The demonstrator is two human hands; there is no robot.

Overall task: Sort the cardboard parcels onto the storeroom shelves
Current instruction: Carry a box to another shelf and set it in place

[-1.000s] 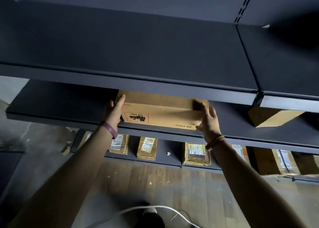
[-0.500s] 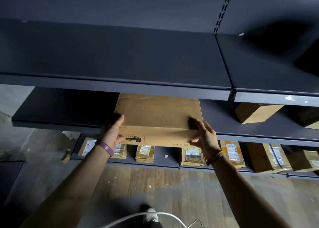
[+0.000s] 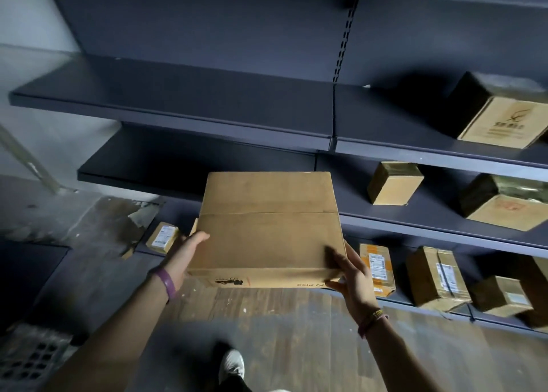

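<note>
A flat brown cardboard parcel (image 3: 268,228) hangs in the air in front of the dark metal shelves, held level between both hands. My left hand (image 3: 185,252) grips its left side, thumb on top. My right hand (image 3: 354,276) grips the near right corner, fingers partly under it. The parcel's far edge overlaps the front of the middle shelf (image 3: 189,181), whose left bay is bare. The upper shelf (image 3: 178,119) above it is also bare on the left.
Other parcels stand on the right bays: one on the upper shelf (image 3: 504,116), two on the middle shelf (image 3: 394,184), (image 3: 508,203), several labelled ones on the bottom shelf (image 3: 436,276). A small parcel (image 3: 162,237) lies low left. My shoe (image 3: 232,365) is on the wooden floor.
The parcel has come out from under the upper shelf toward me, still in both hands. The view has pulled back and lifted, showing more shelves and parcels.
</note>
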